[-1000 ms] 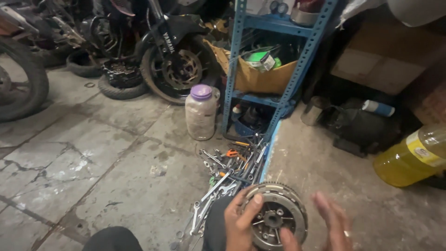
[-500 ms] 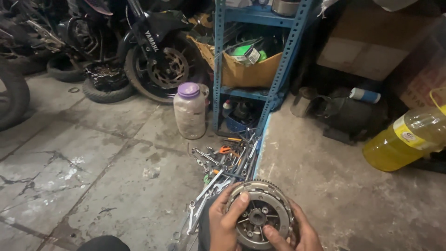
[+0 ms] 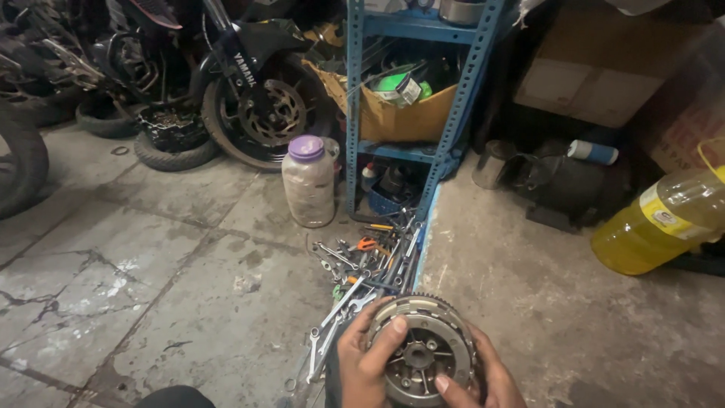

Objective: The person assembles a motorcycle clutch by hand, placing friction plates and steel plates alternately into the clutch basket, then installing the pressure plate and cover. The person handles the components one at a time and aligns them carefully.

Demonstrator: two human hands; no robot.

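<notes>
Fingers of both hands are closed on a round metal clutch assembly [image 3: 421,352], a toothed disc held face-up at the bottom of the view. Left hand [image 3: 364,364] grips the disc from its left side, with the thumb [image 3: 394,329] pressed flat across the upper face and the remaining fingers wrapped under the rim. Right hand [image 3: 483,381] supports the disc from its right side; one fingertip [image 3: 441,384] rests on the lower face near the centre hub, and the rest of the fingers curl behind the rim. Gear teeth run along the upper edge of the disc, and several bolt heads ring the hub. Just beyond the disc, a loose pile of wrenches [image 3: 361,279] and other hand tools lies on the concrete floor [image 3: 189,287]. Further beyond the disc stands a blue metal shelf rack [image 3: 445,143], with a cardboard box [image 3: 404,117] on one shelf. A plastic jar with a purple lid [image 3: 308,181] stands left of the rack. A motorcycle wheel [image 3: 264,113] is behind the jar. A yellow bottle [image 3: 664,219] lies well to the right of the disc.
</notes>
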